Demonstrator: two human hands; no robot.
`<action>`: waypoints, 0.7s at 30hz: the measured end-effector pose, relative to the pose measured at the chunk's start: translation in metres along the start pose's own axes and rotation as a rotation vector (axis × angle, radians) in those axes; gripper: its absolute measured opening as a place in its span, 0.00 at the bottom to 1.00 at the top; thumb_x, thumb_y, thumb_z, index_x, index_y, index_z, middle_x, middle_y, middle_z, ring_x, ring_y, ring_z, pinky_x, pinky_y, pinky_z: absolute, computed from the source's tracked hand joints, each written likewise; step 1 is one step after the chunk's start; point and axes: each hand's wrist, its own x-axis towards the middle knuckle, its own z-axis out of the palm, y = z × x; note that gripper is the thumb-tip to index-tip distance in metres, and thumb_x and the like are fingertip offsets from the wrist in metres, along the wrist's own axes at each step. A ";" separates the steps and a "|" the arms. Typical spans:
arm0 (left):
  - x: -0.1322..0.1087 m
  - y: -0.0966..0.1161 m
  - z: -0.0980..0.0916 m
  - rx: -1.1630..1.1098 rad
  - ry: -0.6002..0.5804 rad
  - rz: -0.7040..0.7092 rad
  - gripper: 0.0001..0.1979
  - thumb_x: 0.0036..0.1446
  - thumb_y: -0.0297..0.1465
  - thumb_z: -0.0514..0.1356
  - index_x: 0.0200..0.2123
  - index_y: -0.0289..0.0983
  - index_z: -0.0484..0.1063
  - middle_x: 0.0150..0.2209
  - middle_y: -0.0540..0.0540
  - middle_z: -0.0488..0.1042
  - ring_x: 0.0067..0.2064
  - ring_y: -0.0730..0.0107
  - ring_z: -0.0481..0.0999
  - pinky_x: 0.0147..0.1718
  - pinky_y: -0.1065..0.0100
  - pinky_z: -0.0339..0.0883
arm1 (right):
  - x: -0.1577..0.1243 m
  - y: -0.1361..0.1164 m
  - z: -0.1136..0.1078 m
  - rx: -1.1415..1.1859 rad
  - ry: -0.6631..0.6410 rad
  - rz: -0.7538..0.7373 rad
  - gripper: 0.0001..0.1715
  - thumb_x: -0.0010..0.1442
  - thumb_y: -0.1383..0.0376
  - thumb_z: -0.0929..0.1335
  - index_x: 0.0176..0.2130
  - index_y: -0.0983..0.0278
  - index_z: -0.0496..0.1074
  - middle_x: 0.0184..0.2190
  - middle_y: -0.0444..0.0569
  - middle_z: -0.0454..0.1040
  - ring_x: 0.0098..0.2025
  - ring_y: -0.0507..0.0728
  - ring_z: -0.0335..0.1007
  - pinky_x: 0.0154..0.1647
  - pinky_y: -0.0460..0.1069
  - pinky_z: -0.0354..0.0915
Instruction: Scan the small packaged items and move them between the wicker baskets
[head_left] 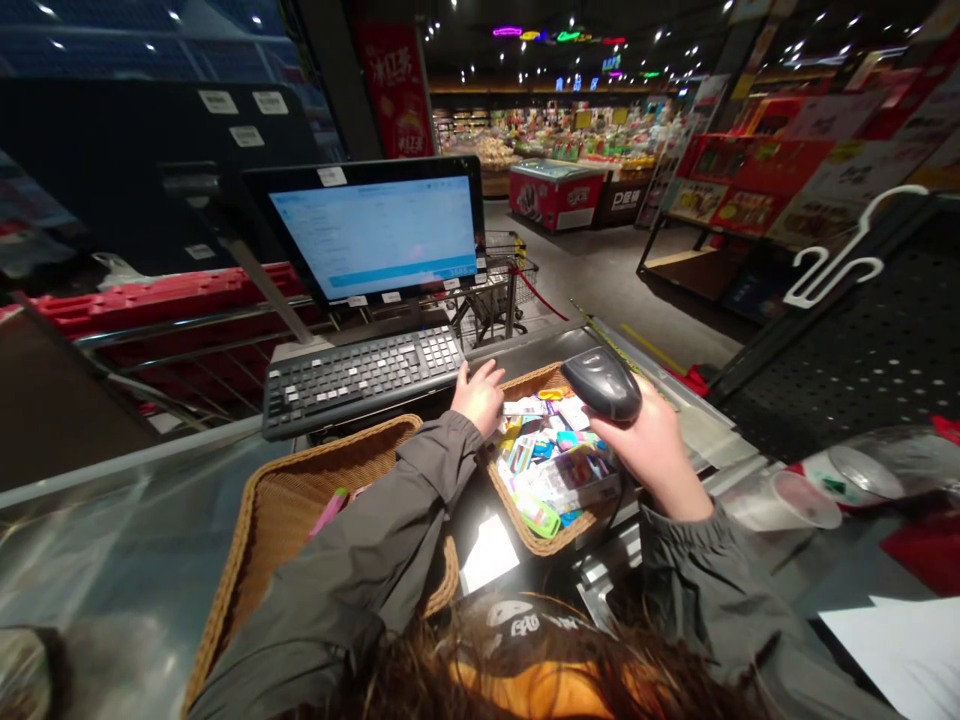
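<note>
My right hand (651,445) is closed around a dark handheld barcode scanner (602,382), held above a wicker basket (551,540) full of small colourful packets (559,462). My left hand (478,394) reaches into the far edge of that basket, just below the keyboard (360,377). Its fingers are curled downward among the packets; what they hold, if anything, is hidden. Both arms wear grey sleeves.
A lit monitor (375,235) stands behind the keyboard. A second wicker basket (300,500) sits at left with a pink item inside. Clear plastic cups (787,497) and white paper (900,645) lie at right. A black perforated panel (862,350) stands at right; shop aisles lie beyond.
</note>
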 end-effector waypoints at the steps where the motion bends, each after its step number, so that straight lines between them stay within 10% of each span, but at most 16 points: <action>1: -0.006 -0.008 -0.012 0.031 0.054 0.004 0.06 0.51 0.25 0.60 0.30 0.37 0.78 0.62 0.39 0.68 0.68 0.47 0.56 0.65 0.32 0.39 | 0.000 -0.002 0.002 0.000 0.001 -0.004 0.26 0.50 0.58 0.71 0.47 0.67 0.74 0.51 0.63 0.75 0.56 0.71 0.70 0.58 0.68 0.66; 12: -0.087 -0.061 -0.136 0.211 0.426 -0.172 0.03 0.55 0.27 0.60 0.31 0.38 0.74 0.67 0.40 0.61 0.70 0.49 0.54 0.66 0.33 0.33 | 0.011 -0.085 0.030 0.072 -0.017 -0.350 0.31 0.52 0.61 0.71 0.55 0.61 0.68 0.53 0.58 0.73 0.64 0.72 0.61 0.64 0.70 0.58; 21: -0.147 -0.094 -0.183 0.282 0.467 -0.321 0.04 0.53 0.29 0.62 0.34 0.39 0.75 0.68 0.41 0.59 0.70 0.46 0.53 0.66 0.34 0.30 | 0.012 -0.152 0.059 0.159 -0.122 -0.538 0.22 0.51 0.65 0.70 0.47 0.62 0.71 0.52 0.59 0.72 0.64 0.73 0.60 0.63 0.70 0.59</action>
